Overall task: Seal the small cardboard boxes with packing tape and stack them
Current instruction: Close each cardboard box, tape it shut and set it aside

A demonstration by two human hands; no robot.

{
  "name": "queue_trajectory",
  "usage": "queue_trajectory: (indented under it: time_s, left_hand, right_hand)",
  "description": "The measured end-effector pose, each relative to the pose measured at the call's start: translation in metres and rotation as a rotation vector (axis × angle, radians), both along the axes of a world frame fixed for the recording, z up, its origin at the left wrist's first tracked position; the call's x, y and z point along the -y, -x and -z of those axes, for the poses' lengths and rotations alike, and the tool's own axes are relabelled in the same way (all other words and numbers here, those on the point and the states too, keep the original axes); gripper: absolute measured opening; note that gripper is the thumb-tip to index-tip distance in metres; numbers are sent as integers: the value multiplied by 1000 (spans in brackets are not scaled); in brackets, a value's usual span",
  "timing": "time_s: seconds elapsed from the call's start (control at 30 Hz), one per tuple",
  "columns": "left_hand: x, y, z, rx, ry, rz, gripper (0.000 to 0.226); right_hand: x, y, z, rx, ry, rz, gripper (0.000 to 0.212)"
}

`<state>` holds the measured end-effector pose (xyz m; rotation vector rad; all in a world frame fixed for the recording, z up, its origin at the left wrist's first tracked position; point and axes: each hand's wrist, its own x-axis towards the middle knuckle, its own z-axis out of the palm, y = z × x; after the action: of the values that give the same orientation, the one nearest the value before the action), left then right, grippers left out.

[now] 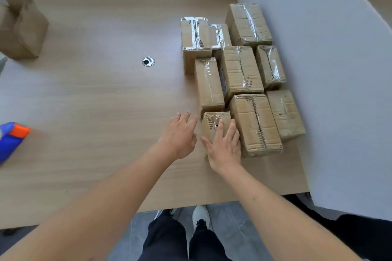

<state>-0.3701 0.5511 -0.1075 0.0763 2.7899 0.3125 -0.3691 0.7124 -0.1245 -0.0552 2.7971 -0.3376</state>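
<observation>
The small brown corrugated cardboard box point(213, 126) is sitting on the light wood-grain bench point(95, 95) at the near left corner of a group of taped brown cardboard boxes point(239, 70), which is lying along the white partition panel point(318, 70) on the right. The box is touching the larger taped box point(255, 124) to its right.

The right hand point(224, 147) is resting on the box's near top, fingers extended and relaxed, pressing rather than gripping. The left hand point(180, 133) is hovering just beside the box's left face, fingers straight, holding nothing.

Handling judgement: the box is appearing light and moderately stiff, but its top flap is showing torn, crumpled edges and wrinkled clear tape, so the top is likely yielding under pressure. The glossy tape is probably slippery. Gripping is best done on the bare cardboard side faces, one palm on each opposite side, near the lower edges where the walls are stiffest. Avoid pulling on the damaged flap.

The blue and orange plastic tape dispenser point(11, 140) is lying at the far left edge of the bench, well apart from both hands.
</observation>
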Motion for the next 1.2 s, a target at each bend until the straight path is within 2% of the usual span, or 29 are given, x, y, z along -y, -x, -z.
queue_trajectory:
  time_s: [0.23,0.5,0.83,1.03,1.2]
  left_hand:
    - [21,-19,-61,-86,29,-108,59]
    - [92,-61,-149,-216,65,-246,62]
    - [252,-120,-244,-408,128,-353,62]
    - [384,-156,-260,-379,155,-349,65]
    - [478,-175,-270,-354,181,-316,66]
  right_hand:
    - [17,15,-65,-93,126,-303,72]
    - [83,17,-169,-191,99,-591,68]
    - [249,-18,-260,-325,154,-712,62]
    - [374,-55,-286,-350,118,-713,56]
    - [463,-69,-283,-318,119,-679,55]
